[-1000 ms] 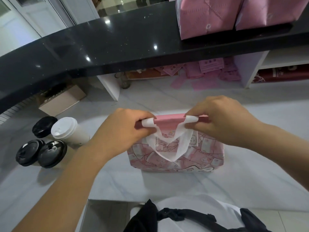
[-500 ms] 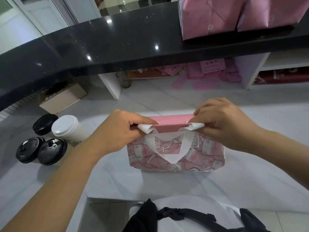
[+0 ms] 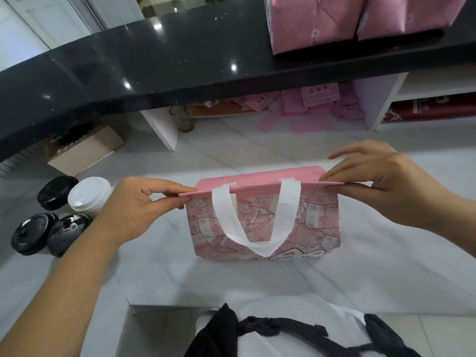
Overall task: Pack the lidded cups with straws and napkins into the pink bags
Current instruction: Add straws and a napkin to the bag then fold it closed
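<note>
Head view: pink printed fabric bag with cartoon pattern [image 3: 296, 228] standing upright mid white marble table [image 3: 373, 274], white loop handle [image 3: 247, 222] drooping down front. Left hand [image 3: 144, 204] and right hand [image 3: 381, 186] pinching top edge at opposite corners. Lidded cups [image 3: 87, 194] clustered far left.

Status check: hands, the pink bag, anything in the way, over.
Left hand and right hand pinch the top edge of the patterned pink fabric bag, one at each end. Bag upright, top pressed flat. Four lidded cups stand left, apart from the bag.

A white marble counter [image 3: 386, 274] carries a pink bag [image 3: 268, 228] and four lidded cups [image 3: 88, 195] at left.
</note>
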The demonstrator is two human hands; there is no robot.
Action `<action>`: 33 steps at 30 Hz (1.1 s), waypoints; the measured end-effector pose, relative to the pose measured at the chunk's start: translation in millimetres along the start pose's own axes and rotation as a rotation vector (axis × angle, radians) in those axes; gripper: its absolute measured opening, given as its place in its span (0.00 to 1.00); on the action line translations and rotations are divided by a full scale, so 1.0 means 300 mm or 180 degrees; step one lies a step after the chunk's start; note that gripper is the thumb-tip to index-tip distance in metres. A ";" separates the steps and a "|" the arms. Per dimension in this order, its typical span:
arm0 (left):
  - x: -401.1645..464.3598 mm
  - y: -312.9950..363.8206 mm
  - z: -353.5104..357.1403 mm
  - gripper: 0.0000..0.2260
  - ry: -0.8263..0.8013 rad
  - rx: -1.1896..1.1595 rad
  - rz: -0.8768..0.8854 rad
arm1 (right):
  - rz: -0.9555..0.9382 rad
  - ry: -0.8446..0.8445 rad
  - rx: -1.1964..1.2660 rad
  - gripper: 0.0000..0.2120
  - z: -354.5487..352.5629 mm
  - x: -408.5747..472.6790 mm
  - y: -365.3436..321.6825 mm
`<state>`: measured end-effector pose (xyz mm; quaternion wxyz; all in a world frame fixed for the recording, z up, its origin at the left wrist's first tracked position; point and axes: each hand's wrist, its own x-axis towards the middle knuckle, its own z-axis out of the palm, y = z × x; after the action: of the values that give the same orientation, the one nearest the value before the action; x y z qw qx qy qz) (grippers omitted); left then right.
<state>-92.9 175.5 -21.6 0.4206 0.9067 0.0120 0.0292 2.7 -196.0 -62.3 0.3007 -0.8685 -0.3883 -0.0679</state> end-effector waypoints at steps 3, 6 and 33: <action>0.003 -0.007 0.004 0.13 -0.0078 -0.0243 -0.0071 | -0.0062 0.0124 0.0063 0.14 -0.002 -0.007 -0.001; -0.011 -0.027 0.020 0.13 0.0053 -0.0278 -0.0079 | 0.0657 0.0254 0.0853 0.09 0.017 -0.031 -0.023; -0.282 -0.131 0.304 0.11 0.1228 -0.2913 -0.1733 | 0.2957 0.1440 0.3116 0.08 0.244 -0.288 -0.225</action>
<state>-171.4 127.5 -114.0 0.7534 0.5744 0.3081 0.0871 -113.7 -173.8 -120.3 0.7273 -0.6740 0.1081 0.0709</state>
